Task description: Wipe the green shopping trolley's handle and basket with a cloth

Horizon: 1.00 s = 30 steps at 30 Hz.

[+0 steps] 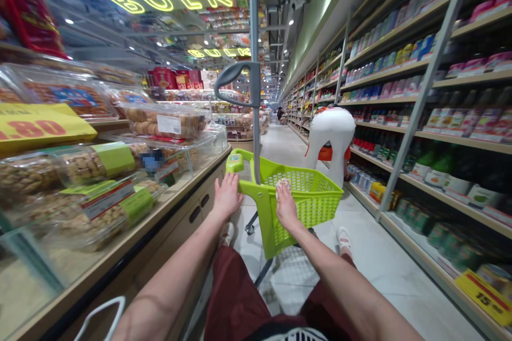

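A bright green shopping cart (276,224) with a perforated basket stands right before me. A grey pole with a looped grey handle (236,82) rises from it. My left hand (229,196) is at the cart's near left corner, its fingers curled over the green edge below a small boxy green part (235,160). My right hand (286,206) presses a crumpled white cloth (282,184) against the near side of the basket. The fingers lie over the cloth and partly hide it.
On the left, a glass-edged counter holds clear packs of nuts and pastries (164,120). Shelves of bottles and cans (436,170) line the right side. A person in white trousers (332,128) bends down just past the cart. A tiled aisle (276,138) runs ahead.
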Motion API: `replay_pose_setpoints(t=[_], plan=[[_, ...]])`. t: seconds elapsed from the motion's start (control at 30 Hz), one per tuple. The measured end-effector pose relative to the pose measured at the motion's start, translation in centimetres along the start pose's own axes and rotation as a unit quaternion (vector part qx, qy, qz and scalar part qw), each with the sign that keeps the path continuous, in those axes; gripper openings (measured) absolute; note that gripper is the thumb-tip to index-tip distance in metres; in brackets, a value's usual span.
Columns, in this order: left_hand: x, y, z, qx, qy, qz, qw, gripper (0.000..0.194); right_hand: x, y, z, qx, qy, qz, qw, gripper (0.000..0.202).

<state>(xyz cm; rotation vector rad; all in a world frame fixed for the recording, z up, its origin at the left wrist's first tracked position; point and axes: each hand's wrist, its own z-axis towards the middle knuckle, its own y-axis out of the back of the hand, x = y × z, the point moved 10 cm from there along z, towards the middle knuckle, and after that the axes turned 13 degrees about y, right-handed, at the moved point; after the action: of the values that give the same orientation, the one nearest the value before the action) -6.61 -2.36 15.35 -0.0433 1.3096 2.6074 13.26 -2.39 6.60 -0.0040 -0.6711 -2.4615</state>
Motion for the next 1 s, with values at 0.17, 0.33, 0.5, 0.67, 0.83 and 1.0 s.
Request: replay_pose_setpoints(t=[0.17, 0.33, 0.5, 0.67, 0.83, 1.0], plan=[[0.1, 0.3, -0.5, -0.018, 0.020, -0.004, 1.000, 0.052, 1.4, -0.6, 0.0, -0.030, 0.019, 0.027, 0.999, 0.061], [-1.0, 1.0, -1.7, -0.023, 0.021, -0.013, 0.999, 0.055, 0.1, 0.2, 0.2, -0.021, 0.043, 0.026, 0.999, 0.061], [-4.2, 1.6, -3.3, -0.020, -0.007, -0.035, 0.999, 0.058, -3.1, 1.2, 0.6, -0.018, 0.018, 0.024, 0.999, 0.056], [-7.8, 2.4, -4.3, -0.007, -0.073, -0.070, 0.995, 0.060, -5.2, 3.0, 1.0, -0.025, -0.058, 0.025, 0.998, 0.049], [-6.6, 2.0, -2.0, 0.047, -0.028, -0.094, 0.994, 0.057, -3.5, 6.3, 0.9, -0.051, -0.110, 0.051, 0.991, 0.046], [-6.8, 0.3, -1.5, 0.072, -0.025, -0.048, 0.996, 0.058, 0.0, 9.5, 2.7, -0.073, -0.107, 0.070, 0.989, 0.043]])
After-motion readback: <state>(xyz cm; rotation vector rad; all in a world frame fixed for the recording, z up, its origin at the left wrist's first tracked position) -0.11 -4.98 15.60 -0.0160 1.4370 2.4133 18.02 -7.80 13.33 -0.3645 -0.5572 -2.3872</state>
